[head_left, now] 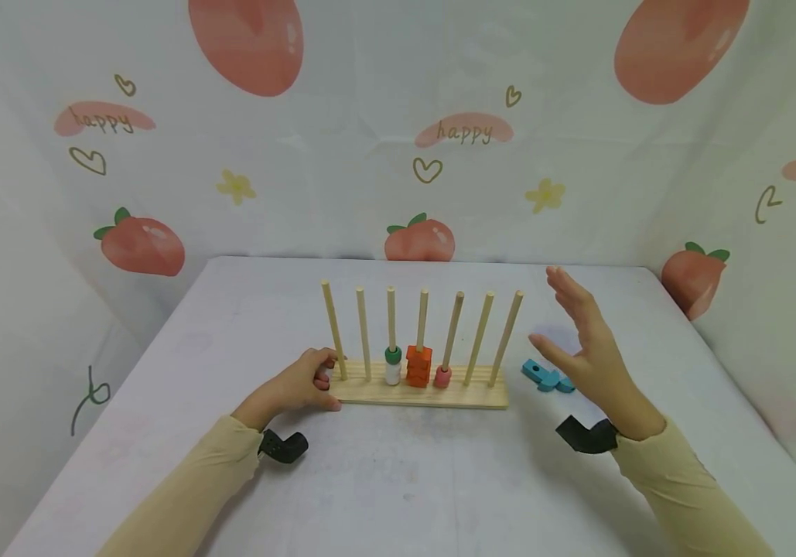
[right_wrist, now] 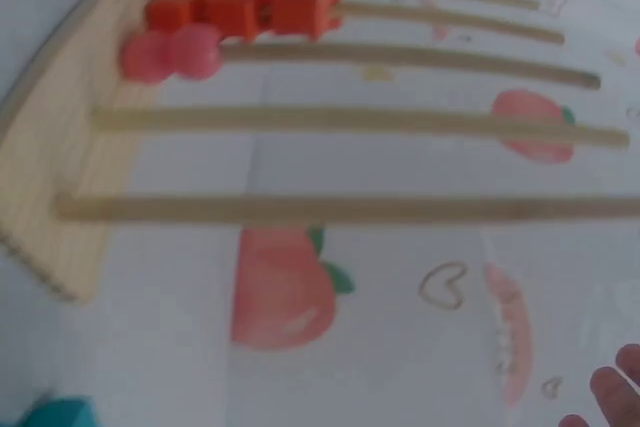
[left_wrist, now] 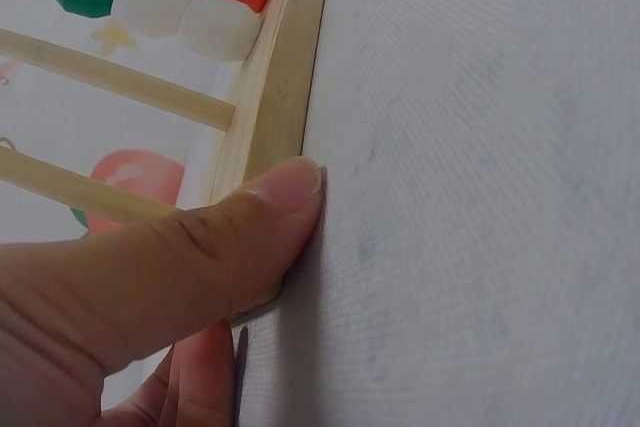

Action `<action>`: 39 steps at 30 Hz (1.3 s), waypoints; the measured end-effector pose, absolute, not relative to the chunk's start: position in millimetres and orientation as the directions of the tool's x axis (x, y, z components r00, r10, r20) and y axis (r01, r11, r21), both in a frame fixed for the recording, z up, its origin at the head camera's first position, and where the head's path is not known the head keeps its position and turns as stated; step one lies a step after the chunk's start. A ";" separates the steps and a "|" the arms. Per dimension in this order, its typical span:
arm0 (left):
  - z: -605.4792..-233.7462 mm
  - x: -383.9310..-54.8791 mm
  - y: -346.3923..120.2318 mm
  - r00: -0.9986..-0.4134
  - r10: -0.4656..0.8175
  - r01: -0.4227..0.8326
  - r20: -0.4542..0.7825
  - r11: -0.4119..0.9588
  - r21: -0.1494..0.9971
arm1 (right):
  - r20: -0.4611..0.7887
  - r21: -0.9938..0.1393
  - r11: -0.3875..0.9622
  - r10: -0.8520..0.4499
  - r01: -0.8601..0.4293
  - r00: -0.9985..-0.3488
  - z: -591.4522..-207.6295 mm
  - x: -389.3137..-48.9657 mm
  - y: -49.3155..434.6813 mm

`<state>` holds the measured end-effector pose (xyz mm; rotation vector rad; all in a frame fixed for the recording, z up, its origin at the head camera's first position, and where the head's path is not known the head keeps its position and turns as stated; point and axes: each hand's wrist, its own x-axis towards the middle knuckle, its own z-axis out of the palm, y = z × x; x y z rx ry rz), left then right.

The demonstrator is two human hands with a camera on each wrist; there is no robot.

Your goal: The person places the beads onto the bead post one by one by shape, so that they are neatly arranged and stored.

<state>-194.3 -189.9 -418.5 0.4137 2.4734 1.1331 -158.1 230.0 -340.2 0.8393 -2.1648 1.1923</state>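
Observation:
A wooden peg board [head_left: 418,395] with several upright dowels stands at the middle of the table. My left hand [head_left: 303,379] grips its left end; in the left wrist view the thumb [left_wrist: 290,187] presses the front edge, fingers curled behind. White beads [left_wrist: 220,27] topped by a green bead [head_left: 393,355] sit on one dowel. The dowel to their right carries three orange beads [head_left: 419,367], and the one after that two pink beads [right_wrist: 172,53]. My right hand [head_left: 596,363] is raised with fingers spread, holding nothing, right of the board.
Blue pieces [head_left: 546,377] lie on the table right of the board, partly hidden by my right hand. The white table [head_left: 398,480] ends at a hanging cloth [head_left: 342,178] printed with fruit and hearts. Tall dowels [head_left: 507,338] rise at the board's right end.

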 end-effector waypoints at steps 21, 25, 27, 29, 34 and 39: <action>-418.0 -194.8 -187.8 -0.885 0.405 0.100 -0.230 0.647 0.755 | 0.070 -0.630 0.732 -0.279 -0.259 -0.958 -390.7 -142.8 301.4; -419.5 -195.7 -188.5 -0.886 0.405 0.100 -0.225 0.641 0.761 | -0.004 -0.620 0.748 -0.305 -0.237 -0.952 -397.1 -143.9 309.9; -421.1 -196.4 -189.2 -0.885 0.411 0.101 -0.221 0.631 0.769 | -0.038 -0.622 0.752 -0.307 -0.218 -0.951 -399.5 -144.7 311.8; -422.8 -197.3 -189.9 -0.884 0.412 0.097 -0.220 0.623 0.776 | -0.059 -0.629 0.751 -0.306 -0.202 -0.950 -401.2 -145.4 312.7; -424.2 -198.0 -190.8 -0.884 0.414 0.094 -0.220 0.617 0.781 | -0.048 -0.636 0.746 -0.292 -0.196 -0.955 -404.3 -148.2 313.0; -423.3 -197.7 -190.7 -0.883 0.418 0.100 -0.214 0.614 0.783 | -0.030 -0.621 0.757 -0.284 -0.204 -0.958 -409.3 -152.1 313.0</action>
